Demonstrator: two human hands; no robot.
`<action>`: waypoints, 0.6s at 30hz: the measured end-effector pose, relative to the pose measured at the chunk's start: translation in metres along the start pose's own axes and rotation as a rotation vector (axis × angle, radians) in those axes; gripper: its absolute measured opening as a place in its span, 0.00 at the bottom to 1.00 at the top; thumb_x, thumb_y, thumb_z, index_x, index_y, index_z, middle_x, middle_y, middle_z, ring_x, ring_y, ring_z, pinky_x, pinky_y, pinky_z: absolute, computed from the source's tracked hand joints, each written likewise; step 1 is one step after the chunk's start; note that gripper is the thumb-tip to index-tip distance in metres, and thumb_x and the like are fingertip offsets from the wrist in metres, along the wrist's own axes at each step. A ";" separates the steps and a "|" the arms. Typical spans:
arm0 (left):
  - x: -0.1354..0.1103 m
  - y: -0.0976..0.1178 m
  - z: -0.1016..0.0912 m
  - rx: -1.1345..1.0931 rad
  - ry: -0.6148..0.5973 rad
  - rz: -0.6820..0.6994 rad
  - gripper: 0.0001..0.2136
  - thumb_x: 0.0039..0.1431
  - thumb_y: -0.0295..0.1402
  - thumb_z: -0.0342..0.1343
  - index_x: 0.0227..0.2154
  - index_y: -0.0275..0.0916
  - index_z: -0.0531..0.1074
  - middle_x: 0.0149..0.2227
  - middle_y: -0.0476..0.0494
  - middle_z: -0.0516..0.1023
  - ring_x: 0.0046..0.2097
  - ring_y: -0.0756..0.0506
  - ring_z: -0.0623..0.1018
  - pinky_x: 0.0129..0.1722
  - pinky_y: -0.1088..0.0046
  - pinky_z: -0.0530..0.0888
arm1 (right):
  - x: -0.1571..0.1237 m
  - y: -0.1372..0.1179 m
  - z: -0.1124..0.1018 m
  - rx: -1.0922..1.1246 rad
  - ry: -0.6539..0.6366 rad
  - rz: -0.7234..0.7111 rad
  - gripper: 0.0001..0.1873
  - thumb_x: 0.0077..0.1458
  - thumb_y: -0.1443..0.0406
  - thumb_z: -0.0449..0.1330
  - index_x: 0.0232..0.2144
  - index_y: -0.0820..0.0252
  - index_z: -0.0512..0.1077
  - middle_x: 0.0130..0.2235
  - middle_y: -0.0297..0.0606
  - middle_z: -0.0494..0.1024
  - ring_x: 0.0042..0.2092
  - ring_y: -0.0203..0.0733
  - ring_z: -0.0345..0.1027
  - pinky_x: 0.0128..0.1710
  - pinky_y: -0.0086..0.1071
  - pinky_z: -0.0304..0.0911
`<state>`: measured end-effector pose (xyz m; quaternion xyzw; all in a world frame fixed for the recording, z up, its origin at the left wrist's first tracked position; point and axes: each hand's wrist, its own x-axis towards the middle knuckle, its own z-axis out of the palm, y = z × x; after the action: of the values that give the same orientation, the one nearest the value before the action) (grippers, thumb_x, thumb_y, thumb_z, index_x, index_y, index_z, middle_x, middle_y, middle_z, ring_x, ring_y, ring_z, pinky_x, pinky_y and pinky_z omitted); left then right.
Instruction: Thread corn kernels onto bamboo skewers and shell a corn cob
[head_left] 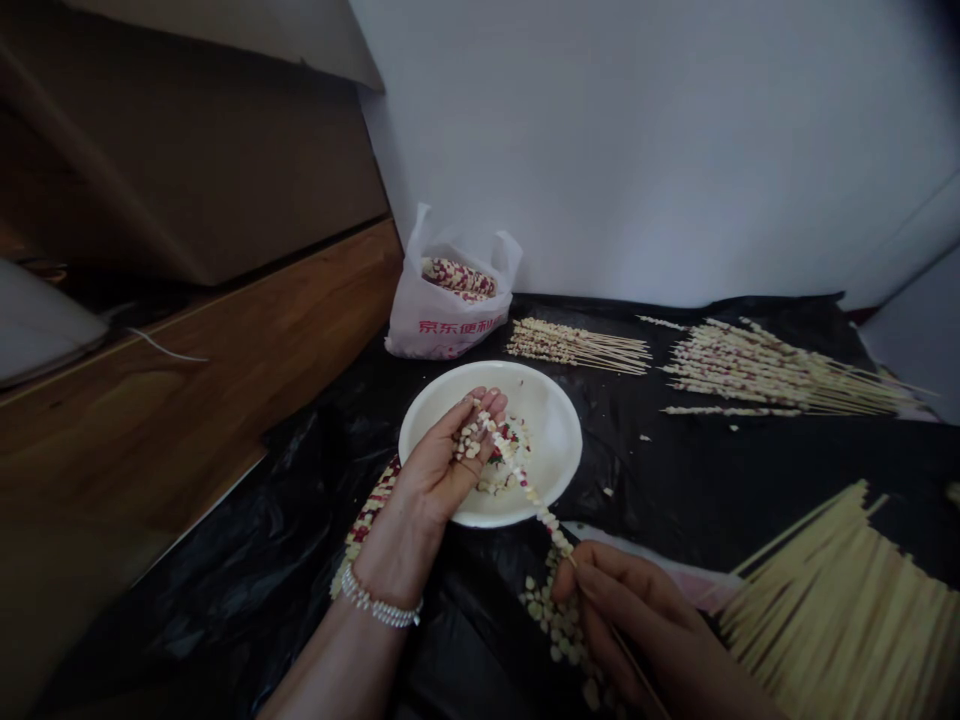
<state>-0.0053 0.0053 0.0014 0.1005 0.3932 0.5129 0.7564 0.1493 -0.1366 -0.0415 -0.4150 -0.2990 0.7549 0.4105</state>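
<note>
- Two forearms run out at the lower edge; the right hand [637, 605] hides part of the skewer [545, 514] it pinches between thumb and fingers.
- The skewer's upper end is hard to tell from the loose kernels [469, 440] in the left hand [454, 465], which lies palm up, cupped and unclenched beneath them.
- The left wrist partly covers a cob [373, 510]; the stick pile [847, 610] is cut off at the lower right.
- The bowl [566, 455], under the left hand, holds kernels; red and green patches in it are unclear.
- The bag [450, 335], just behind, holds red-and-cream cobs [459, 276], their lower parts hidden.
- The skewer's kernel-threaded length is over the bowl and its near rim, its long axis slanting from the right hand up and leftward to the left palm.
</note>
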 end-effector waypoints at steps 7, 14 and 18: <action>0.000 0.000 -0.002 0.045 -0.018 -0.025 0.15 0.58 0.21 0.53 0.48 0.32 0.72 0.46 0.34 0.79 0.43 0.45 0.81 0.31 0.80 0.78 | -0.001 -0.001 0.001 0.022 0.000 0.001 0.18 0.55 0.48 0.60 0.29 0.57 0.72 0.11 0.20 0.57 0.14 0.24 0.40 0.13 0.20 0.38; 0.003 0.001 -0.007 0.055 -0.068 -0.066 0.17 0.56 0.22 0.56 0.50 0.34 0.71 0.44 0.36 0.81 0.38 0.45 0.82 0.28 0.80 0.77 | -0.003 -0.003 0.005 -0.024 0.064 0.012 0.19 0.54 0.48 0.61 0.29 0.58 0.72 0.12 0.21 0.57 0.15 0.25 0.41 0.14 0.19 0.38; 0.000 0.003 -0.004 0.030 -0.071 -0.085 0.13 0.57 0.22 0.56 0.45 0.33 0.73 0.40 0.38 0.82 0.38 0.44 0.82 0.26 0.78 0.77 | 0.000 0.002 0.001 0.016 -0.013 -0.022 0.19 0.55 0.48 0.60 0.29 0.57 0.72 0.12 0.20 0.53 0.15 0.25 0.39 0.13 0.20 0.36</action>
<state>-0.0097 0.0057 0.0003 0.1131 0.3777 0.4703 0.7896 0.1472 -0.1377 -0.0430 -0.4033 -0.3003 0.7554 0.4202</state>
